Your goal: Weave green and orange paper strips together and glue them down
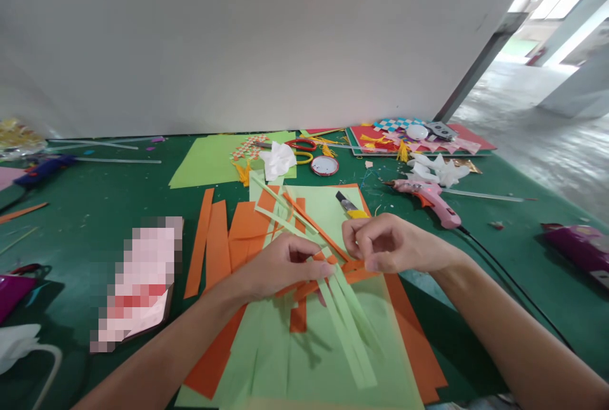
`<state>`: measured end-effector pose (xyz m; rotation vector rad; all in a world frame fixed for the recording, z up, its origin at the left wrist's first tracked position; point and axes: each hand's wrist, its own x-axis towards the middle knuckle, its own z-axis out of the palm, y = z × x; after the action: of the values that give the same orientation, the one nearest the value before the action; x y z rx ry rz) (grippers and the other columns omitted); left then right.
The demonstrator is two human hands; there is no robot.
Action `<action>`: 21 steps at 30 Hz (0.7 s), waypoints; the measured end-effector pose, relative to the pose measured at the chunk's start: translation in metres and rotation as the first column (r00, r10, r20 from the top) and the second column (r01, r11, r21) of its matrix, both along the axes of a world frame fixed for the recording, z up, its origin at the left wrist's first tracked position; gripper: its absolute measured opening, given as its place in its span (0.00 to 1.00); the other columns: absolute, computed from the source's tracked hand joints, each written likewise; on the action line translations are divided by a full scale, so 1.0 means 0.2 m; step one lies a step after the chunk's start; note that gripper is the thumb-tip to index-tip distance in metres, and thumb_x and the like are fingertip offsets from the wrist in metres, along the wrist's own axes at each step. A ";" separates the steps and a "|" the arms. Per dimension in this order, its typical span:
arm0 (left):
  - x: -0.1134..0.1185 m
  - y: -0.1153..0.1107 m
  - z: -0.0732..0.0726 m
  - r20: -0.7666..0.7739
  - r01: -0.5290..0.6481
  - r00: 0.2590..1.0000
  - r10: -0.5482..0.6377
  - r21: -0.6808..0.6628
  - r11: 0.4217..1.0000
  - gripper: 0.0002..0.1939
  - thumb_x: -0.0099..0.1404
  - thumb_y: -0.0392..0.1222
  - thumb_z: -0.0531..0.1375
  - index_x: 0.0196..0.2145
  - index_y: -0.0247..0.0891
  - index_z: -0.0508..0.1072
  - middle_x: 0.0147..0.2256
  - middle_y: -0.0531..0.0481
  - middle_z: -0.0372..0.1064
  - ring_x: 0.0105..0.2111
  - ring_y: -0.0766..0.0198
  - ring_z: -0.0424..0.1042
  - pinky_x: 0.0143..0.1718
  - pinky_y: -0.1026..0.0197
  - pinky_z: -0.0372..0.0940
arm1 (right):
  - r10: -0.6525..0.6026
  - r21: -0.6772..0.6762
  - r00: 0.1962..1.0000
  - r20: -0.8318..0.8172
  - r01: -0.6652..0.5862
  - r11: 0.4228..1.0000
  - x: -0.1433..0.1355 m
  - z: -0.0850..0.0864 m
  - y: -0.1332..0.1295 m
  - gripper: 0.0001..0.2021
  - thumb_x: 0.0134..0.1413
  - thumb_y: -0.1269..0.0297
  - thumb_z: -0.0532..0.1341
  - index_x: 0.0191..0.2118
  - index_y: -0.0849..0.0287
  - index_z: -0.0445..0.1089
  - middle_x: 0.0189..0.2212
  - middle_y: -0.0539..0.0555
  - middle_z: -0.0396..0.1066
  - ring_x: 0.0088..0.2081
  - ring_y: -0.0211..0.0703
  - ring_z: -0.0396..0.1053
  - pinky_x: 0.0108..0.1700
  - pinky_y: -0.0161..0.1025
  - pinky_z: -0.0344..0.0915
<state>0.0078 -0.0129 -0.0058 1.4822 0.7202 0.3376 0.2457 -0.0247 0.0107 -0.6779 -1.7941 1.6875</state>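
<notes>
Currently, in head view, left hand (pixel 280 267) pinching flat weave (pixel 337 277) of pale-green and orange paper strips, holding it above smooth green sheet (pixel 390 365) at near centre. Right hand (pixel 390 242) curling at weave's orange ends; whether pinching, cannot tell. Straight-edged green tails (pixel 349 340) fanning nearward. Narrow tabletop (pixel 380 197) gap separating right hand from pink plastic glue gun (pixel 431 197), far right. Right hand partly hiding yellow cutter (pixel 351 205); weave covering some left fingertips; frame cutting off both forearms.

Flat pink object (pixel 143 277) blurred into blocks, purple packet (pixel 578 251) cut off at right
</notes>
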 end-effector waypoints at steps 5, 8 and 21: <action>-0.01 0.00 -0.01 -0.003 0.005 1.000 -0.005 -0.041 0.999 0.25 0.60 0.50 0.64 0.18 0.37 0.55 0.20 0.60 0.39 0.20 0.73 0.42 0.20 0.64 0.38 | -0.002 0.009 1.000 -0.009 0.002 1.000 0.00 0.00 0.00 0.11 0.48 0.67 0.68 0.22 0.63 0.69 0.28 0.49 0.61 0.28 0.31 0.57 0.29 0.31 0.56; -0.01 0.00 -0.02 -0.013 0.005 1.000 -0.006 -0.054 0.999 0.24 0.60 0.48 0.64 0.18 0.37 0.55 0.20 0.59 0.39 0.20 0.73 0.44 0.19 0.65 0.39 | -0.012 0.012 1.000 -0.016 0.012 1.000 0.01 0.00 0.00 0.10 0.49 0.67 0.68 0.22 0.63 0.70 0.28 0.49 0.61 0.28 0.31 0.57 0.29 0.31 0.56; -0.01 0.00 -0.02 -0.008 0.004 1.000 -0.005 -0.071 0.997 0.22 0.60 0.47 0.65 0.18 0.36 0.58 0.20 0.59 0.42 0.18 0.74 0.48 0.19 0.66 0.41 | -0.011 -0.012 1.000 -0.008 0.011 1.000 0.00 0.00 -0.01 0.10 0.51 0.66 0.67 0.23 0.61 0.70 0.28 0.49 0.61 0.28 0.33 0.57 0.29 0.32 0.57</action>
<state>0.0060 -0.0131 -0.0091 1.4186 0.7280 0.3004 0.2463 -0.0262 0.0110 -0.6839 -1.7725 1.6930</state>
